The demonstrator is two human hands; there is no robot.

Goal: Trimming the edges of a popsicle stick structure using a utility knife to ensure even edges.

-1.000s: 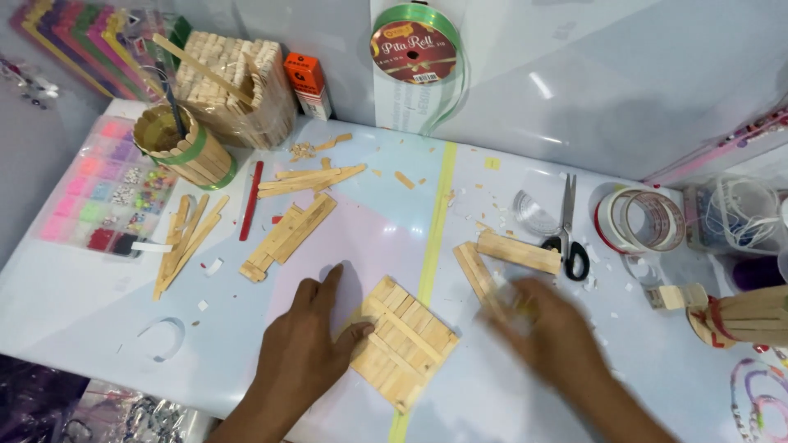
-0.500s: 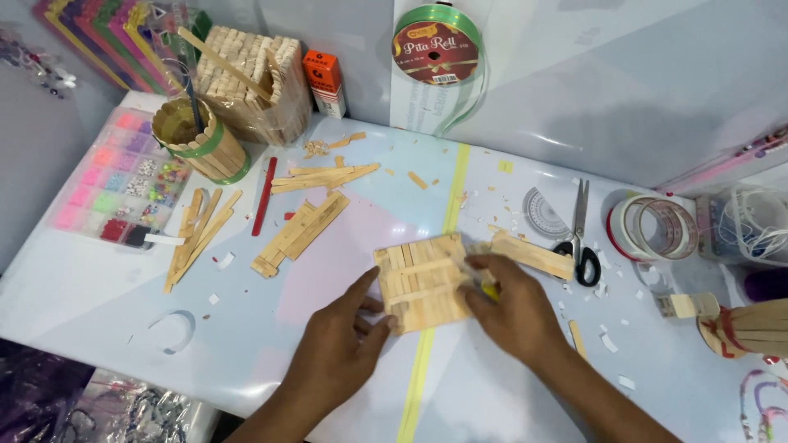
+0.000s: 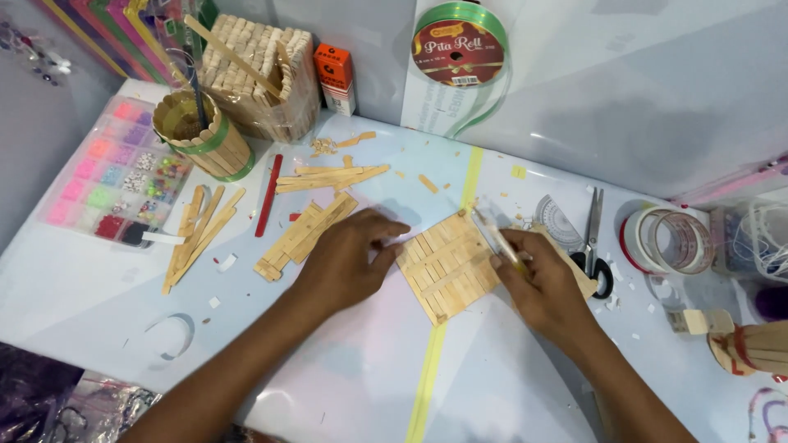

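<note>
A square panel of glued craft sticks lies flat on the white table, turned like a diamond over a yellow tape line. My left hand rests beside the panel's left edge, fingertips touching it. My right hand sits at the panel's right edge and grips a thin clear tube whose tip points at the panel's top corner.
Loose craft sticks and a red stick lie left of the panel. A stick-clad cup, a bead organiser, a ribbon spool, scissors and tape rolls ring the work spot.
The panel was lifted between both hands, then set back down flat and rotated. My right hand now holds the thin tube at its edge.
</note>
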